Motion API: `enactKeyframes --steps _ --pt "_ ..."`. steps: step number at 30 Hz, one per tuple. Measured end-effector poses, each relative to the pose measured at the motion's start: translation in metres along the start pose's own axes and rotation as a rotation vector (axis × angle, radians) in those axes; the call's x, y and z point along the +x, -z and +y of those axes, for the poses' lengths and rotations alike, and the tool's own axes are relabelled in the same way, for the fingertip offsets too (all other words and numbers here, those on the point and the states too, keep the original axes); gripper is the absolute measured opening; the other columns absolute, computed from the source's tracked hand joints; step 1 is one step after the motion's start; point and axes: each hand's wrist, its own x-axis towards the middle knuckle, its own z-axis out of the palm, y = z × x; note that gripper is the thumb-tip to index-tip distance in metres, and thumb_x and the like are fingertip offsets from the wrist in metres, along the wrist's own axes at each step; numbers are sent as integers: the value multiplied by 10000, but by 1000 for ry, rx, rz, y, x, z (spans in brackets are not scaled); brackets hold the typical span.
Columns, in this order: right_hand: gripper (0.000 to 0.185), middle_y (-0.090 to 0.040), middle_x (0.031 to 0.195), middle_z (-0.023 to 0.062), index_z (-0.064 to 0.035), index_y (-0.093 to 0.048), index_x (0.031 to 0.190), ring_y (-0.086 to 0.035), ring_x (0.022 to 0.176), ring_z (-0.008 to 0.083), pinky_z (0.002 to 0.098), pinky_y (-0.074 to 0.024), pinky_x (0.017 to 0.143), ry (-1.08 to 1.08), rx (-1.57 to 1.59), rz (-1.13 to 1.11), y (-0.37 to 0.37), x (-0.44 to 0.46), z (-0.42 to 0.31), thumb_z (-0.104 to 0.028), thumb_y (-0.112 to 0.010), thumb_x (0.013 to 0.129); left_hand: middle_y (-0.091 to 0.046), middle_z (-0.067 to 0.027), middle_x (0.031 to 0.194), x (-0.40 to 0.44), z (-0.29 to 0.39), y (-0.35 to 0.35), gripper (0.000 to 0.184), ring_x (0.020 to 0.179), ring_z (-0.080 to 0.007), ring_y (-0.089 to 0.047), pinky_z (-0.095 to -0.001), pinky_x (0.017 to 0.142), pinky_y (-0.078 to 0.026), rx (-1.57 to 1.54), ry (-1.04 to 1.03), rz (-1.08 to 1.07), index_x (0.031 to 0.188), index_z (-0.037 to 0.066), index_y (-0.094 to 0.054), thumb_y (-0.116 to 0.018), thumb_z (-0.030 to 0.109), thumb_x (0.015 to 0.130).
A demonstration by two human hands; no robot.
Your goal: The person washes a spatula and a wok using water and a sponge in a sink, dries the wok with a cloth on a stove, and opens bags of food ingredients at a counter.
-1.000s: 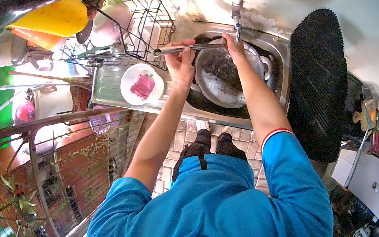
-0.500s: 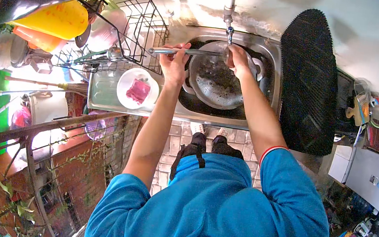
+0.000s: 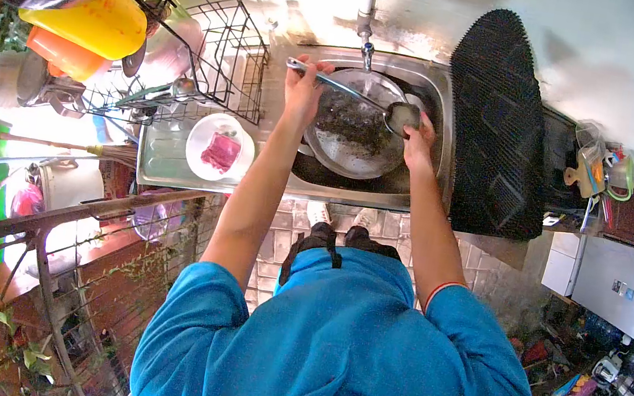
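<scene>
My left hand [image 3: 304, 88] is closed round the handle end of a long metal ladle [image 3: 347, 89]. The ladle slants down to the right across a metal pot [image 3: 350, 164] in the sink. At its other end, my right hand [image 3: 420, 141] grips the bowl, thumb along the rim. Whether a scrubber is also under those fingers, I cannot tell. Murky water with dark bits and some foam lies in the pot. Just above the pot's back rim is the tap [image 3: 367, 54], with what looks like a thin stream falling from it.
A white bowl [image 3: 201, 125] with a pink cloth or sponge stands on the drainboard [image 3: 161, 156] at left. Behind it is a black wire dish rack [image 3: 229, 45] near yellow and orange containers. A black ridged mat [image 3: 498, 135] leans right of the sink [image 3: 442, 176].
The ladle has turned from nearly level to slanting down rightward. My right hand has moved lower and right, away from the tap, and the ladle's bowl now shows. My left hand still holds the handle.
</scene>
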Motion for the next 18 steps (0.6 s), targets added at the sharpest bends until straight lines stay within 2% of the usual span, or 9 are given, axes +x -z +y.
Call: enactKeyframes --steps 3,4,5,6,8,11,13,16,18 --pt "582 -428 1305 141 -73 -430 1288 -520 1082 281 380 -448 902 -80 -314 76 29 5 16 73 -564 741 -564 -152 1106 8 -24 3 361 931 -288 -619 -410 760 -506 176 46 -22 1230 105 -283 -476 48 930" --pt "597 -454 1288 155 -65 -417 1306 -531 1069 286 380 -446 908 143 -543 122 55 21 47 45 -569 739 -581 -151 1084 0 -26 -4 391 873 -259 -640 -349 632 -530 256 39 2 1228 151 -300 -494 18 916" --pt "597 -454 1288 155 -65 -417 1306 -531 1069 286 380 -446 908 147 -546 118 61 24 57 45 -569 739 -581 -151 1084 0 -35 -5 391 873 -259 -640 -349 632 -530 252 36 3 1228 151 -300 -494 18 916" --pt "598 -476 1263 168 -46 -419 1299 -525 1085 297 390 -433 921 117 -723 262 66 21 63 30 -569 726 -590 -145 1069 1 -47 -2 397 859 -250 -644 -333 603 -529 253 -2 -56 1225 162 -301 -497 14 914" --pt "593 -514 1209 223 3 -424 1271 -495 1139 361 417 -392 965 334 -1127 465 63 -3 59 -21 -556 693 -619 -124 1019 -1 -65 -4 396 807 -220 -654 -287 531 -524 285 -5 -101 1221 174 -344 -513 7 905" --pt "591 -504 1218 260 20 -426 1255 -474 1149 414 441 -358 995 260 -1243 329 56 -26 27 -81 -560 688 -641 -111 966 -3 -76 -19 372 782 -190 -654 -255 522 -518 364 18 -151 1233 160 -386 -510 22 911" --pt "573 -517 1200 273 24 -436 1232 -484 1125 432 447 -359 995 58 -1364 280 61 -21 29 -117 -561 691 -650 -109 931 -4 -81 -27 399 765 -160 -647 -249 517 -527 302 69 -135 1287 151 -406 -512 48 917" --pt "577 -532 1179 276 35 -439 1218 -494 1109 437 450 -360 994 -45 -1234 268 67 -26 32 -140 -570 684 -651 -111 919 7 -90 -27 412 759 -157 -644 -266 536 -558 289 94 -121 1308 122 -429 -521 59 911" --pt "580 -532 1176 275 38 -432 1226 -494 1108 432 442 -360 995 -78 -1251 225 71 -26 34 -128 -572 688 -652 -116 919 9 -88 -25 396 765 -161 -644 -285 553 -581 550 4 -96 1280 95 -481 -539 44 892"
